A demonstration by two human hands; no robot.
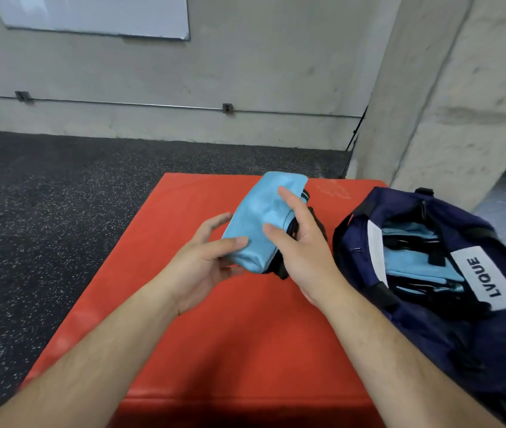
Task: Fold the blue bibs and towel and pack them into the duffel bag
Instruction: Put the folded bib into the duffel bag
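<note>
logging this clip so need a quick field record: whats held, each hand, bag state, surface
held item: folded blue bundle with black trim on its right side, lifted off the surface
left hand: grips the bundle's near end, thumb on top
right hand: grips its right side
duffel bag: navy, open, right of the hands
in bag: folded blue items with black straps
surface: red mat

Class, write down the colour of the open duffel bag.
The duffel bag is navy blue, with a white lettered label; the head view shows it.
</note>
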